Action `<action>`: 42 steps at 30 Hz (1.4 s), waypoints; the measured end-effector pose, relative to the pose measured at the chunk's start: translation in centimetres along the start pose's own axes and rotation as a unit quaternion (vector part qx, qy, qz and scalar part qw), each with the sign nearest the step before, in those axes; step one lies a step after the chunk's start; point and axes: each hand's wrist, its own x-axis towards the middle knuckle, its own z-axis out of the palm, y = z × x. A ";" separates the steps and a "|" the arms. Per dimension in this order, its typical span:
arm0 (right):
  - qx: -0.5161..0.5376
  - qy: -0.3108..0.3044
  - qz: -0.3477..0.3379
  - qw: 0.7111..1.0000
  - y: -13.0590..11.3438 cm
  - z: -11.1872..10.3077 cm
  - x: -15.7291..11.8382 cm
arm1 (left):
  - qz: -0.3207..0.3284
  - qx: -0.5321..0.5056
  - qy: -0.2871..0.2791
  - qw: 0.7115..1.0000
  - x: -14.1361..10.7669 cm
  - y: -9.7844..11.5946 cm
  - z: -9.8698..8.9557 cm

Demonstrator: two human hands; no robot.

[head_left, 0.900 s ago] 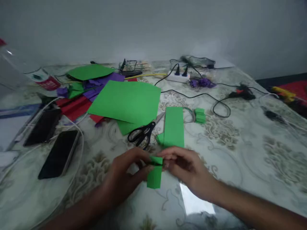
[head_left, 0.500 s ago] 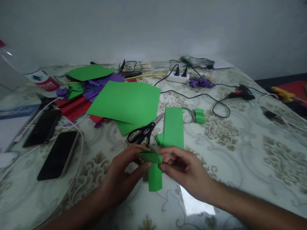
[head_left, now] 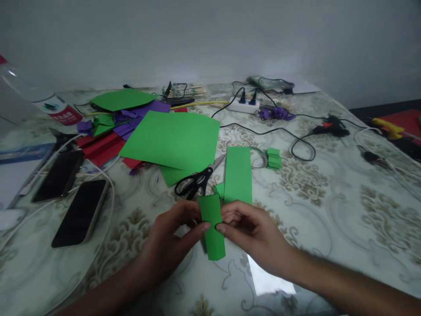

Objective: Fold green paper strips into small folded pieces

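Centrally, we record one folded green paper strip point(head_left: 213, 237), raised lengthwise between our two hands just above the near part of the floral-patterned tabletop point(head_left: 362, 228). Left hand point(head_left: 179, 230): thumb and fingers pinching the strip's left edge. Right hand point(head_left: 255, 228): thumb and fingers pinching its right edge. Directly beyond, we list one flat green paper rectangle point(head_left: 237, 173), and to its left, black-handled scissors point(head_left: 197, 181), blades pointing away toward the rectangle's edge. Right of the rectangle: one small pleated green paper point(head_left: 273, 159). Behind the scissors: one large green sheet point(head_left: 174, 136). At left we count two dark-screened smartphones, one nearer point(head_left: 80, 213), one farther point(head_left: 59, 176), and a clear bottle point(head_left: 64, 112) with a red-and-white label. Toward the wall: a white power strip point(head_left: 244, 105) bearing two black plugs, with crumpled purple paper point(head_left: 278, 114) beside it.
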 end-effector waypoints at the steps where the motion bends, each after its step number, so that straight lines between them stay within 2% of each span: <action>1: -0.004 0.003 0.001 1.000 0.0 0.0 0.0 | -0.005 -0.006 0.000 1.000 0.0 0.0 0.0; 7: 0.010 -0.002 0.029 1.000 -0.1 0.2 0.0 | -0.022 -0.014 -0.004 1.000 -0.2 0.0 0.1; 12: 0.022 -0.003 0.032 0.999 -0.2 0.3 0.0 | -0.009 -0.012 -0.016 1.000 -0.4 -0.3 0.2; 16: 0.017 0.001 0.008 1.000 -0.4 0.2 -0.1 | 0.006 -0.003 -0.021 1.000 -0.5 0.1 0.1; 19: 0.024 -0.020 -0.002 0.999 -0.5 -0.1 -0.3 | 0.023 -0.015 -0.040 0.999 -0.5 0.7 -0.2; 23: 0.024 -0.033 0.009 0.999 -0.6 -0.3 -0.4 | 0.027 -0.020 -0.059 0.998 -0.6 0.9 -0.5; 26: 0.070 -0.032 0.019 0.997 -0.8 -0.1 -0.4 | 0.033 -0.014 -0.063 0.997 -0.5 0.9 -0.6; 32: 0.104 -0.029 0.045 0.993 -1.2 0.1 -0.3 | 0.073 0.007 -0.083 0.994 -0.2 1.5 -0.9; 37: 0.112 -0.030 0.049 0.992 -1.6 0.0 -0.3 | 0.106 0.048 -0.085 0.990 -0.6 0.9 -1.2; 42: 0.048 -0.001 0.040 0.998 -1.3 0.2 -0.3 | 0.172 0.114 -0.085 0.975 -1.3 0.1 -1.1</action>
